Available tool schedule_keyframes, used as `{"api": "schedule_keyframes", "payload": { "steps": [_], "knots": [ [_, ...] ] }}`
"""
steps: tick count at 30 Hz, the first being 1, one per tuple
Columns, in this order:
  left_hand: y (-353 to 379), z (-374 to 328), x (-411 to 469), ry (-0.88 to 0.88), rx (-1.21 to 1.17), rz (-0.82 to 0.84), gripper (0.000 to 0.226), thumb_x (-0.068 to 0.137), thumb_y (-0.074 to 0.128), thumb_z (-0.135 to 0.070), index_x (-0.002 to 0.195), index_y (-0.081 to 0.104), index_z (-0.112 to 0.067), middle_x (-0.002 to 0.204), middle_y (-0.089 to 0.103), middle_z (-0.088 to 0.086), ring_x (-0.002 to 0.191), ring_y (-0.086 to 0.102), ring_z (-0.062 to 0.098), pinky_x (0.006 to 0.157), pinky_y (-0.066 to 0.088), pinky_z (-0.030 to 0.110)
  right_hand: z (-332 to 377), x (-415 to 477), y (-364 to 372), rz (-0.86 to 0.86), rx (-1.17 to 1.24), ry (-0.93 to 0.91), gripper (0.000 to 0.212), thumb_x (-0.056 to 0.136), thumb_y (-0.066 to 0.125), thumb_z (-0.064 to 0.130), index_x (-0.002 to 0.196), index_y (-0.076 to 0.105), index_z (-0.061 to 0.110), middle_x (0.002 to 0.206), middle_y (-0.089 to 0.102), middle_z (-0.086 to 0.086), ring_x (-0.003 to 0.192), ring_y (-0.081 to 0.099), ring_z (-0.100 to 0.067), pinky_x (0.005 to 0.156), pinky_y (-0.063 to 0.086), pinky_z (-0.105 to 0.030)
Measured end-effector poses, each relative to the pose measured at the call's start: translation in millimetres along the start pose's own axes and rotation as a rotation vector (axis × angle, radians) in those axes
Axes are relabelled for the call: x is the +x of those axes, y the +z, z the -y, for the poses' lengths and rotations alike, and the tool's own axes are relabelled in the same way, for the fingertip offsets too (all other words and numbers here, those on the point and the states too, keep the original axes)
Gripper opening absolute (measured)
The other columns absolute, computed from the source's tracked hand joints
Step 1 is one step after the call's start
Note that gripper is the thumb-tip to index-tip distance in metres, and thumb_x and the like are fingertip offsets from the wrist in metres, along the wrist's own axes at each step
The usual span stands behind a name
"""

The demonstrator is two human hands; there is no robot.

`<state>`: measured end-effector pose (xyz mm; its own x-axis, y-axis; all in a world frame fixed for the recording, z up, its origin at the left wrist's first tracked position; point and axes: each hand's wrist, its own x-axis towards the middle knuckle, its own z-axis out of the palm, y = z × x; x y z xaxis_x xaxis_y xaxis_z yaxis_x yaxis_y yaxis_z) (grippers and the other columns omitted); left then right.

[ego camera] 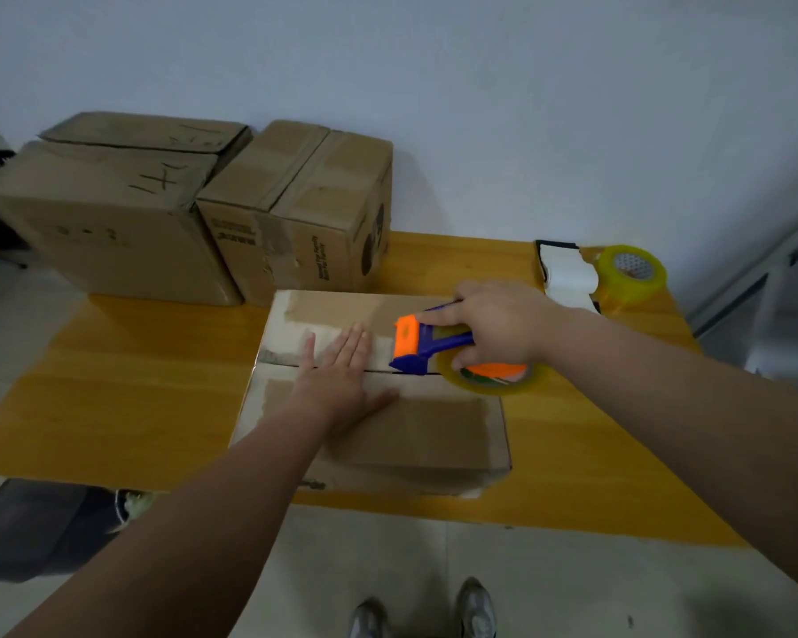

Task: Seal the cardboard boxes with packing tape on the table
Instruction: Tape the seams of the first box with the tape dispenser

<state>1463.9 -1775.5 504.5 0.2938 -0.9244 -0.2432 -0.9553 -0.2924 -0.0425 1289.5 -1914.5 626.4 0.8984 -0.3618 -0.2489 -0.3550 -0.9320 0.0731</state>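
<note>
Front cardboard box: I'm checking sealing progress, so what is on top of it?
The left hand lies flat across the flap seam; the right hand grips a blue-and-orange tape dispenser resting on it. The seam under the hands and the box's contents are covered.

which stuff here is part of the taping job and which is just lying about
Job: front box, tape dispenser gripped by right hand, left hand flat on the flaps, left back box, right back box.
Lying about: yellow tape roll, white roll beside it.
</note>
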Motion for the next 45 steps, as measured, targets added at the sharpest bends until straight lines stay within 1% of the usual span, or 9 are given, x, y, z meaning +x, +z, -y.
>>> {"api": "schedule_keyframes", "payload": {
  "steps": [4, 7, 15, 19, 24, 29, 33, 41, 45],
  "knots": [
    [2.9, 4.1, 1.9, 0.015, 0.008, 0.006, 0.092, 0.082, 0.008, -0.077, 0.148, -0.016, -0.018, 0.157, -0.018, -0.002, 0.143, -0.016, 0.013, 0.108, -0.02, 0.05, -44.6, -46.3, 2.5, 0.006, -0.06, 0.068, 0.073, 0.08, 0.055, 0.066, 0.143, 0.022, 0.052, 0.103, 0.037, 0.007, 0.097, 0.047, -0.016, 0.066, 0.033, -0.027],
    [4.4, 5.2, 3.4, 0.017, 0.008, -0.005, 0.094, 0.079, 0.004, -0.079, 0.147, -0.017, -0.019, 0.157, -0.018, -0.003, 0.143, -0.015, 0.012, 0.108, -0.019, 0.05, -67.8, -69.1, 8.8, 0.001, -0.163, 0.083, 0.068, 0.082, 0.05, 0.068, 0.142, 0.024, 0.051, 0.112, 0.045, 0.005, 0.096, 0.048, -0.015, 0.066, 0.034, -0.027],
    [2.7, 3.9, 3.7, -0.015, 0.018, -0.039, 0.107, 0.063, -0.011, -0.085, 0.148, -0.013, -0.021, 0.158, -0.013, -0.004, 0.144, -0.009, 0.011, 0.108, -0.017, 0.048, -70.4, -54.8, 43.9, 0.003, -0.162, 0.059, 0.063, 0.086, 0.05, 0.062, 0.143, 0.027, 0.048, 0.113, 0.046, 0.001, 0.098, 0.047, -0.019, 0.07, 0.03, -0.028],
    [-3.3, -21.4, 0.6, -0.094, -0.044, -0.061, 0.11, 0.062, -0.004, -0.086, 0.15, -0.008, -0.019, 0.158, -0.009, -0.001, 0.144, -0.007, 0.014, 0.108, -0.017, 0.049, -78.0, -56.5, 57.1, -0.023, -0.09, 0.055, 0.065, 0.086, 0.051, 0.062, 0.143, 0.025, 0.048, 0.11, 0.045, 0.002, 0.093, 0.044, -0.017, 0.07, 0.029, -0.028],
    [-9.8, -88.5, 2.3, 0.024, -0.035, -0.097, 0.11, 0.064, -0.004, -0.087, 0.15, -0.006, -0.018, 0.158, -0.009, 0.0, 0.144, -0.01, 0.014, 0.104, -0.023, 0.049, -83.4, -58.6, 65.4, -0.069, -0.059, 0.032, 0.065, 0.086, 0.053, 0.06, 0.144, 0.025, 0.048, 0.11, 0.046, 0.001, 0.09, 0.043, -0.017, 0.07, 0.028, -0.028],
    [-15.0, -135.0, 9.5, 0.015, -0.08, -0.102, 0.108, 0.073, 0.023, -0.086, 0.15, -0.006, -0.015, 0.159, -0.007, 0.002, 0.144, -0.013, 0.014, 0.106, -0.021, 0.049, -87.3, -60.7, 77.1, -0.08, -0.037, 0.02, 0.07, 0.086, 0.053, 0.059, 0.146, 0.018, 0.047, 0.118, 0.046, -0.003, 0.102, 0.046, -0.023, 0.078, 0.032, -0.031],
    [-14.6, -151.3, 15.6, -0.06, -0.093, -0.111, 0.105, 0.078, 0.031, -0.079, 0.149, -0.009, -0.013, 0.158, -0.01, 0.004, 0.144, -0.013, 0.015, 0.11, -0.017, 0.049, -97.3, -64.3, 87.4, -0.056, 0.012, -0.003, 0.074, 0.085, 0.047, 0.066, 0.146, 0.008, 0.049, 0.119, 0.046, -0.005, 0.101, 0.048, -0.022, 0.073, 0.036, -0.028],
    [-9.6, -151.5, 17.6, -0.081, -0.037, -0.092, 0.094, 0.083, 0.023, -0.07, 0.148, -0.011, -0.013, 0.158, -0.013, 0.004, 0.143, -0.014, 0.015, 0.108, -0.021, 0.046, -126.5, -86.9, 91.9, -0.083, 0.122, -0.02, 0.074, 0.082, 0.043, 0.071, 0.145, 0.01, 0.051, 0.108, 0.042, 0.002, 0.087, 0.036, -0.01, 0.065, 0.032, -0.024],
    [-12.0, -157.1, 19.5, -0.111, 0.008, -0.071, 0.091, 0.085, 0.024, -0.067, 0.148, -0.012, -0.012, 0.157, -0.014, 0.007, 0.143, -0.015, 0.018, 0.107, -0.021, 0.046, -165.3, -126.3, 96.8, -0.061, -0.053, 0.047, 0.071, 0.082, 0.034, 0.073, 0.146, 0.011, 0.05, 0.115, 0.046, 0.003, 0.092, 0.043, -0.01, 0.061, 0.03, -0.021]
  ]
}}
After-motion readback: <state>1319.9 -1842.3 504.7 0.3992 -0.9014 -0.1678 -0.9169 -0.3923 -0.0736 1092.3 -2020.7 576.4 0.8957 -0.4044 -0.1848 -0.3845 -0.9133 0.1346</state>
